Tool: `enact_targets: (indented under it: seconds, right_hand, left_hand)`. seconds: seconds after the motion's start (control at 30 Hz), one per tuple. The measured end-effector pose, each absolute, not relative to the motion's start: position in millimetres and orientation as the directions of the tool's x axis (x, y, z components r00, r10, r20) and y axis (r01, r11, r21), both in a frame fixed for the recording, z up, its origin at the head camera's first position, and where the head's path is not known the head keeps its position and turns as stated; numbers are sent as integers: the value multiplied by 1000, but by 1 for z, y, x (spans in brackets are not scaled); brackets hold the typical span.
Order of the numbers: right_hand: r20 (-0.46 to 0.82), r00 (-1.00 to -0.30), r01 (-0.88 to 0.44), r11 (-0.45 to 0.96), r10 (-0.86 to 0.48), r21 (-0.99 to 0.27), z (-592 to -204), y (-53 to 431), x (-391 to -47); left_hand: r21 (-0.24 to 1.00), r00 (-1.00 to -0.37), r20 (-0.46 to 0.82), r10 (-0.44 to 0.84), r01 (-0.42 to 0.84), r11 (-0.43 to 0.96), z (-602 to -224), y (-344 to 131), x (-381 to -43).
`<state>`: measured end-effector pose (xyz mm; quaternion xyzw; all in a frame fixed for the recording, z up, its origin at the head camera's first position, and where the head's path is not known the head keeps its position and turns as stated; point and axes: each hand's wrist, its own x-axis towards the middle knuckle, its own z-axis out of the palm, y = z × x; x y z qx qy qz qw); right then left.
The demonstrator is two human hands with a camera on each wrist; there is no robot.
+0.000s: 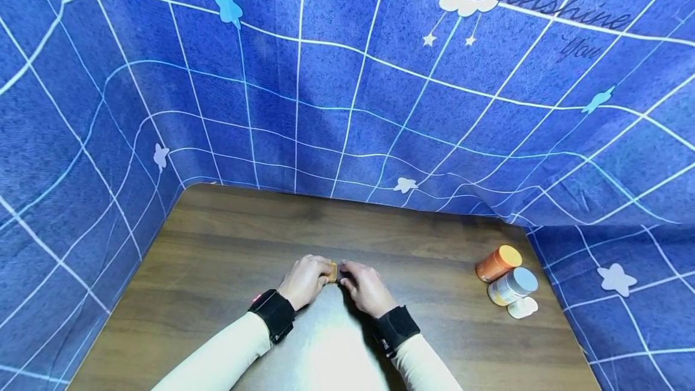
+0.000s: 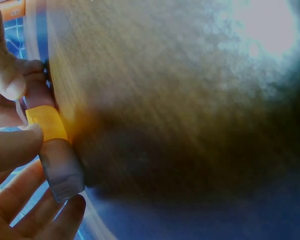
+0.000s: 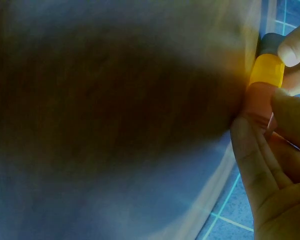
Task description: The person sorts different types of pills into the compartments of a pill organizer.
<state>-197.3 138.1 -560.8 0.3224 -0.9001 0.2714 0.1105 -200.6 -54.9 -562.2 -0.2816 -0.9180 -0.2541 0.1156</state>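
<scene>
A small bar in coloured sections is held between the two hands, just above or on the table; contact with the tabletop is unclear. Its middle is a translucent yellow-orange section point(image 1: 333, 272). One end is a grey section point(image 2: 62, 167), the other a reddish section point(image 3: 260, 100). My left hand point(image 1: 303, 282) pinches the bar between thumb and fingers around the grey end, its thumb at the orange part. At the reddish end my right hand point(image 1: 369, 288) grips with thumb and fingers. Parts of the bar are covered by the fingers.
On the right of the wooden table point(image 1: 228, 222) stand an orange bottle point(image 1: 496, 263) and a white bottle with a grey-blue lid point(image 1: 512, 288). A small white item point(image 1: 523, 308) lies beside them. A blue curtain point(image 1: 326, 77) with white lines surrounds the table's back and sides.
</scene>
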Motion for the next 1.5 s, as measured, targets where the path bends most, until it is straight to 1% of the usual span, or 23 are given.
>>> enact_targets:
  seconds: [0.27, 0.53, 0.6, 0.7, 0.83, 0.9, 0.97, 1.03, 1.13, 1.2, 1.37, 1.5]
  right_hand:
    - [365, -784, -621, 624, -503, -475, -554, 135, -199]
    - [267, -845, -522, 606, -463, -600, -547, 137, -209]
    - [257, -858, -502, 615, -445, -609, -543, 138, -213]
    - [265, -893, -448, 669, -363, -593, -541, 138, -219]
    - [259, -954, -280, 770, -153, -573, -544, 134, -222]
    - [256, -964, -208, 792, -68, -574, -544, 132, -222]
    - [257, -966, -179, 799, -31, -574, -543, 131, -221]
    - [256, -966, -175, 808, -31, -563, -543, 130, -220]
    - [266, -961, -209, 813, -70, -543, -544, 131, -217]
    - [287, -953, -244, 810, -98, -533, -544, 131, -214]
    - [359, -927, -303, 786, -111, -539, -545, 132, -205]
    - [385, -912, -348, 762, -141, -546, -547, 133, -201]
  left_hand:
    - [402, -811, 373, 450, 579, 709, -565, -57, -204]
    - [399, -812, 355, 464, 580, 710, -563, -56, -203]
    - [399, -814, 351, 462, 577, 713, -561, -56, -203]
    - [402, -815, 348, 463, 576, 712, -560, -55, -202]
    - [407, -816, 349, 460, 574, 710, -560, -55, -201]
    - [406, -816, 351, 459, 575, 711, -560, -55, -200]
    - [405, -816, 351, 460, 575, 711, -561, -54, -200]
    - [409, -817, 349, 459, 574, 710, -561, -54, -200]
    - [422, -822, 348, 450, 566, 708, -561, -55, -200]
    - [433, -826, 351, 442, 561, 705, -561, -55, -199]
    - [420, -825, 350, 444, 562, 713, -561, -55, -199]
    - [426, -825, 351, 442, 561, 709, -561, -54, -199]
